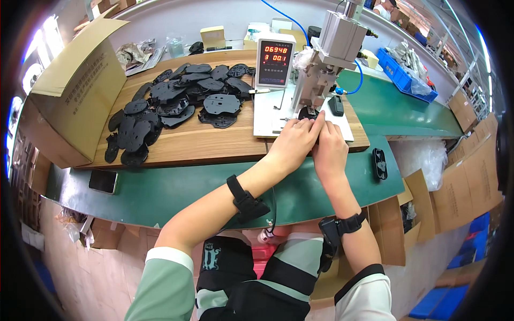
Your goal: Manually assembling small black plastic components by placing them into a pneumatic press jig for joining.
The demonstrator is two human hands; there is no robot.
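Both my hands are together at the foot of a metal pneumatic press (316,80), on its white base plate (267,120). A small dark plastic part (307,113) shows under the press head, just beyond my fingertips. My left hand (296,140) is closed, its fingers bent at the near edge of that part. Beside it, touching, my right hand (330,145) is closed too; its fingertips are mostly hidden, so what they pinch cannot be made out. A heap of flat black plastic plates (176,93) lies on the wooden board to the left.
A digital counter box (274,63) stands left of the press. An open cardboard box (80,96) stands at the far left. A phone (103,181) and a small black molded piece (379,164) lie on the green table (203,199). A blue crate (407,75) sits at the back right.
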